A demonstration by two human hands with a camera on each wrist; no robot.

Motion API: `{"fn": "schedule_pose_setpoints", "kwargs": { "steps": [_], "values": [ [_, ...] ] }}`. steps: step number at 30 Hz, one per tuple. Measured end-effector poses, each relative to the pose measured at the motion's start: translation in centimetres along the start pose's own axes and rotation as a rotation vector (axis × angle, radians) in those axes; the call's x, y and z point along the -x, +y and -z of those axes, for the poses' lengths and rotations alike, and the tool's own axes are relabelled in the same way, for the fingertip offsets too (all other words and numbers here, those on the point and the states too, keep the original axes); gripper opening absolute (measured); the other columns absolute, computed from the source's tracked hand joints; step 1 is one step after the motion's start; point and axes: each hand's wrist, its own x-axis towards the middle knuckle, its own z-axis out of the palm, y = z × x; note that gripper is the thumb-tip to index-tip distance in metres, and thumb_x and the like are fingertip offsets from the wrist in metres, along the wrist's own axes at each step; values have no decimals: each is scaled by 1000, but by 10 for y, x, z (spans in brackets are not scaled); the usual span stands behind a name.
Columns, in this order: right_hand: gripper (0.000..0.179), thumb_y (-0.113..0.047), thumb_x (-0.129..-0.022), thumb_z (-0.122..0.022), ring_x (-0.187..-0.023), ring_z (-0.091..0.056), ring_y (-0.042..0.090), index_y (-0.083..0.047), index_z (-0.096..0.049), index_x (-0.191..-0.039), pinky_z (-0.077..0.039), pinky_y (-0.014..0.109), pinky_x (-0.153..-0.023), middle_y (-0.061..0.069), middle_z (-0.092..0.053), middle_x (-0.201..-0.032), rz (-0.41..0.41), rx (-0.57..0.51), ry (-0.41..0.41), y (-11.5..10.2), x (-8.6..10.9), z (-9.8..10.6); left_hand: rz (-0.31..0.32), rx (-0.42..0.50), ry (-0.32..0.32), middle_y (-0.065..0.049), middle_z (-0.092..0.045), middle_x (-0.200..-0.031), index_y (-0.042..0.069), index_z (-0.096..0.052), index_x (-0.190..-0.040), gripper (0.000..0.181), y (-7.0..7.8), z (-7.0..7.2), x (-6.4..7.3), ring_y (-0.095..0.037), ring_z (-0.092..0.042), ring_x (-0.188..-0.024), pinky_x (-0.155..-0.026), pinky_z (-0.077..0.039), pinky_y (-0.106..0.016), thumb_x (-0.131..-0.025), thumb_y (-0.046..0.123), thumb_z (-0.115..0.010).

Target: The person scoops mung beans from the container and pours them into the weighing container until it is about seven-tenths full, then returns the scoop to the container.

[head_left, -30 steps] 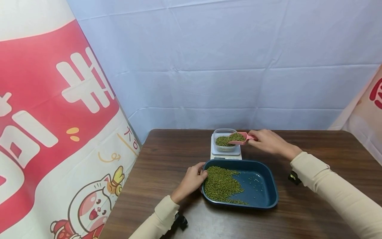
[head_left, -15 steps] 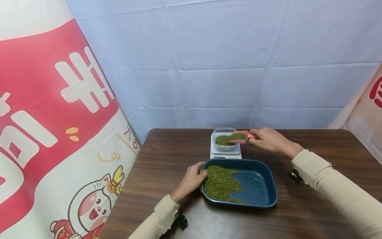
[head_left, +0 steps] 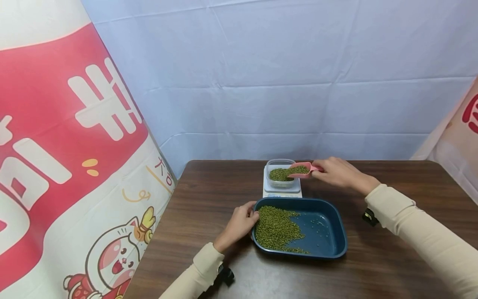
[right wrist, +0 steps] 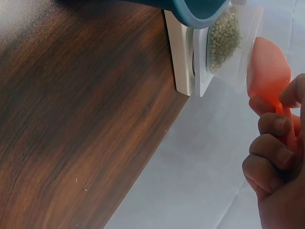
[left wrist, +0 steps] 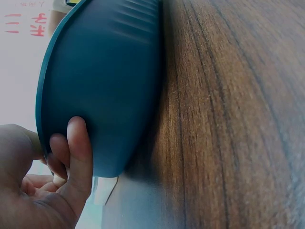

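My right hand (head_left: 337, 172) grips the handle of a pink scoop (head_left: 303, 175) that carries green mung beans. The scoop's front edge sits over the right rim of a clear plastic container (head_left: 281, 184), which holds more mung beans (right wrist: 224, 39). That container stands on a white kitchen scale (head_left: 267, 192). My left hand (head_left: 239, 224) holds the left rim of a blue tray (head_left: 328, 253), thumb on the rim and fingers against the outer wall (left wrist: 105, 86). Mung beans (head_left: 276, 228) are heaped in the tray's left half, with a few scattered at its right.
The dark wooden table (head_left: 209, 191) carries the tray just in front of the scale. A pale cloth backdrop (head_left: 261, 112) hangs behind the table's far edge. To the left is a printed banner (head_left: 123, 249) with a cartoon figure.
The right hand and scoop have shifted slightly right and back, still over the container's rim. The left hand and tray keep their places.
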Motion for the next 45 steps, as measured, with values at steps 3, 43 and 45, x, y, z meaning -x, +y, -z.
{"fn": "schedule_pose_setpoints", "kwargs": {
  "steps": [3, 43, 45],
  "values": [
    [22, -25, -105, -62, -54, -32, 9, -17, -59, -84, -30, 28, -54, -4, -39, -63, 0, 1, -9, 1, 0, 1, 1, 5, 0, 9, -50, -67, 7, -69, -136, 35, 0, 0, -1, -2, -43, -55, -58, -39, -19, -102, 9, -59],
    [20, -21, -101, -63, -54, -39, 9, -19, -63, -82, -30, 26, -53, -5, -48, -63, 38, 65, -55, -13, -11, 20, 1, 10, 4, 9, -50, -67, 5, -70, -133, 34, -1, -1, -1, -2, -43, -56, -58, -38, -19, -101, 8, -60],
    [18, -20, -101, -63, -54, -38, 9, -19, -64, -83, -30, 26, -53, -6, -48, -63, 36, 71, -61, -14, -12, 21, -2, 3, 8, 9, -50, -68, 5, -70, -132, 33, -1, -1, -1, -2, -44, -56, -58, -39, -19, -101, 8, -60]
  ]
}}
